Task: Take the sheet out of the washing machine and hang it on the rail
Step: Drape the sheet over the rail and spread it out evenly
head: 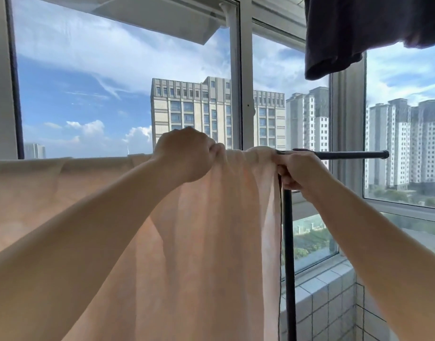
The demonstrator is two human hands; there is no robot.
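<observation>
Peach sheet (pixel 211 230) draped over rail (pixel 346 155) — both hands (pixel 187 156) grip edge.

- Head view: single camera, worn by the person, facing forward and roughly level.
- Near: rail (pixel 346 154) and sheet (pixel 199 230), close.
- Far: window (pixel 246 70), buildings beyond.

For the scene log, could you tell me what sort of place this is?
Probably an enclosed high-rise balcony used for drying laundry: large windows overlook tower blocks, a peach sheet hangs over a dark rail, and the low wall is tiled.
</observation>
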